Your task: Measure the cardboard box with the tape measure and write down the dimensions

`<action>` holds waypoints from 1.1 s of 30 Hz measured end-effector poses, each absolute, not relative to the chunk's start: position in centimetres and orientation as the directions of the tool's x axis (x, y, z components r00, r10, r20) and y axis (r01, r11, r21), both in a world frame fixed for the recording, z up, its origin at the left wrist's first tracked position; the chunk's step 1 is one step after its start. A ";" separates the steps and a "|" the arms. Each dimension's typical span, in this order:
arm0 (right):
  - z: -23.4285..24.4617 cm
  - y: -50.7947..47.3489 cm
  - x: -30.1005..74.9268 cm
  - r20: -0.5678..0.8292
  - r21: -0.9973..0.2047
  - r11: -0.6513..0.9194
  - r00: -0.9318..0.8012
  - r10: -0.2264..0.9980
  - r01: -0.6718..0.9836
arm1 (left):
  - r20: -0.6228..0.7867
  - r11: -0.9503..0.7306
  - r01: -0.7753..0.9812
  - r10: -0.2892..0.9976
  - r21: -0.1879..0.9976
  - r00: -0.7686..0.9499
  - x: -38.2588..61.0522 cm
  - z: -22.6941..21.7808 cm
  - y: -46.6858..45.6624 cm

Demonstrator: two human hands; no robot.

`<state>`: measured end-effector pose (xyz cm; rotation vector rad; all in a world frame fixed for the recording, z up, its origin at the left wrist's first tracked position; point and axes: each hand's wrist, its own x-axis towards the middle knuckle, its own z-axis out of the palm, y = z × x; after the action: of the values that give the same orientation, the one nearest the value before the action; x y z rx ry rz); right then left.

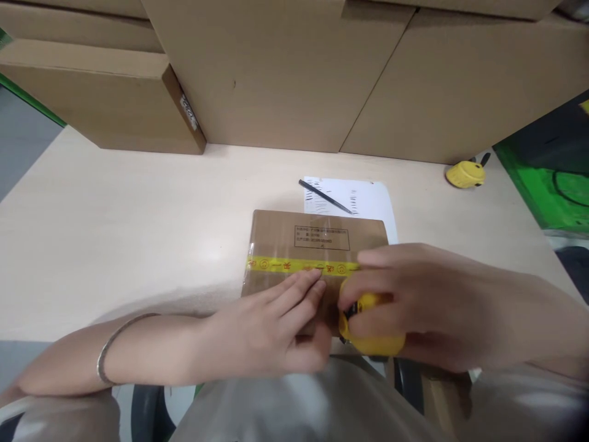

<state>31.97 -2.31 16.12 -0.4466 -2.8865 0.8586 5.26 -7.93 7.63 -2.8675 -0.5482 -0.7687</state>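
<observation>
A small brown cardboard box [276, 233] lies at the table's near edge, with a strip of yellow printed packing tape [271, 264] across its top and a printed label [322, 237] behind the strip. My left hand [280, 325] rests on the box, fingers stretched out and fingertips touching the strip. At the box's right side, my right hand [405, 301] is closed around a yellow tape measure [375, 344] with a black part. This hand is slightly blurred and hides the right end of the strip and the box's near right corner.
Behind the box, a black pen [324, 196] lies on a sheet of paper [377, 196] with handwritten marks. Another yellow tape measure [465, 174] sits at the back right. Large cardboard boxes [276, 80] wall off the table's [138, 215] far side, with a flatter box [92, 104] at left.
</observation>
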 end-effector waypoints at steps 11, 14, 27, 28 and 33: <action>17.0 7.6 32.4 -0.038 -0.620 0.729 -0.939 0.342 0.291 | 0.366 -0.942 0.333 0.297 -0.039 0.882 4.9 9.1 -7.3; 16.5 10.9 32.7 -0.053 -0.632 0.694 -0.912 0.406 0.346 | 0.355 -0.948 0.319 0.292 -0.018 0.888 4.9 9.1 -7.2; 17.3 9.2 32.6 0.051 -0.435 0.801 -0.877 0.478 0.411 | 0.366 -0.943 0.331 0.300 -0.024 0.881 4.9 9.2 -7.0; 17.6 8.4 32.7 0.066 -0.417 0.806 -0.870 0.488 0.420 | 0.375 -0.942 0.335 0.300 -0.030 0.877 4.9 9.1 -7.0; 17.9 3.7 33.0 0.028 -0.509 0.786 -0.906 0.422 0.350 | 0.409 -0.944 0.330 0.294 -0.020 0.864 4.9 9.1 -7.1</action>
<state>33.01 3.74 17.87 -0.6167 -2.8344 0.7668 4.89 -7.10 9.08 -2.9466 -0.4941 -0.6260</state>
